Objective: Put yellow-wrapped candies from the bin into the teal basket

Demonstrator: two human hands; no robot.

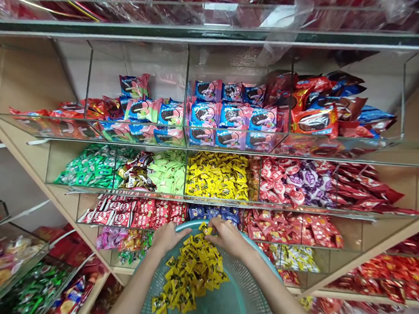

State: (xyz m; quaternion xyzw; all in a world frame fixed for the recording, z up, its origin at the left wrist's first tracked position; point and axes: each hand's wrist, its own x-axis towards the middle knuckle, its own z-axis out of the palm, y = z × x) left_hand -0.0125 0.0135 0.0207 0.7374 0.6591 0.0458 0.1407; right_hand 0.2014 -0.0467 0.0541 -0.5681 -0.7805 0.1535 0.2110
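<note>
A green plastic basket (239,291) with perforated sides is right in front of me, tilted so I look into it. Many small yellow-wrapped candies (193,271) lie heaped against its far wall and spill down towards its bottom. My left hand (168,239) grips the far rim at the left, thumb inside and fingers hidden beyond the edge. At the right of that rim, my right hand (224,238) pinches one yellow candy (205,229) between thumb and finger, above the heap.
Clear-fronted shelf bins rise before me. One holds matching yellow candies (216,176), beside light green packets (168,170) and red and purple sweets (295,179). Blue and pink cookie packs (205,113) fill the bin above. A glass shelf edge (198,31) crosses overhead. More bins (19,291) stand lower left.
</note>
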